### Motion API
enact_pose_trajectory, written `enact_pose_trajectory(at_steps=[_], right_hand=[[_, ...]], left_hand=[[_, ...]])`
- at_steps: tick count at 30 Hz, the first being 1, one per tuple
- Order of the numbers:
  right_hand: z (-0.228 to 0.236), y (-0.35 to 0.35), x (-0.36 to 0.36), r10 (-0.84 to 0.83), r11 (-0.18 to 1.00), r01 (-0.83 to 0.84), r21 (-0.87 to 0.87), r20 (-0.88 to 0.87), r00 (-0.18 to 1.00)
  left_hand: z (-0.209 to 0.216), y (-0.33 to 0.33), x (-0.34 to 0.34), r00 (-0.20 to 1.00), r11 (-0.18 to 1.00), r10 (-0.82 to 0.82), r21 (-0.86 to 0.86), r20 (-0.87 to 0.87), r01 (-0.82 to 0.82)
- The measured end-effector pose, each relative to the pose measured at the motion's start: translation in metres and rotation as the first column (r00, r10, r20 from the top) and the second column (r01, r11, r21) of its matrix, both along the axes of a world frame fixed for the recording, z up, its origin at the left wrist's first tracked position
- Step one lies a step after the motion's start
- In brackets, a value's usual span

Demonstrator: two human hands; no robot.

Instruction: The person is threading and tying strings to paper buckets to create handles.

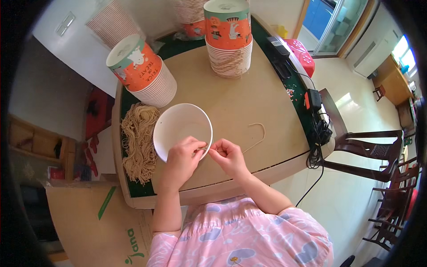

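Note:
A white paper bucket (180,124), its mouth toward me, lies in front of me on the table. My left hand (181,159) is closed at the bucket's near right rim, fingertips pinched on the edge. Right beside it, my right hand (229,156) pinches the end of a thin beige cord at the same rim. The cord (264,131) trails out past my right hand and curls on the tabletop. How the cord meets the rim is hidden by my fingers. A bundle of beige cords (140,142) lies left of the bucket.
Orange-and-green bucket stacks stand at the back left (138,66) and back centre (229,31), with more behind. Black cables and an adapter (314,100) run along the table's right edge. A dark wooden chair (371,151) stands to the right, a cardboard box (89,218) at lower left.

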State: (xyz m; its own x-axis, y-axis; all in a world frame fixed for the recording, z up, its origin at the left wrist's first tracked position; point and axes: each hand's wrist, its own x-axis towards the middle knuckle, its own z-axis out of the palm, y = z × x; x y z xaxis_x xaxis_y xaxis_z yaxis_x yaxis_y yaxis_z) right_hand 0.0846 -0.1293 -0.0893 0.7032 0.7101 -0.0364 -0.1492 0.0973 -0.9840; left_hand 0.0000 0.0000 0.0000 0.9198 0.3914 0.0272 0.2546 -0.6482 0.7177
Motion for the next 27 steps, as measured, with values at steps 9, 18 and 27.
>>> enact_pose_trajectory(at_steps=[9, 18, 27], right_hand=[[0.033, -0.017, -0.004, 0.059, 0.977, -0.015, 0.212, -0.204, 0.977], [0.067, 0.004, -0.002, 0.084, 0.991, -0.049, -0.124, 0.293, 0.952], [0.083, 0.016, 0.011, 0.208, 0.954, -0.004, -0.301, 0.651, 0.73]], left_hand=[[0.015, -0.002, -0.004, 0.992, 0.996, 0.088, 0.01, 0.094, -0.09], [0.003, 0.0, -0.01, 0.986, 0.965, 0.132, -0.241, 0.105, -0.104], [-0.012, 0.011, 0.001, 0.966, 0.926, 0.116, -0.376, 0.229, -0.022]])
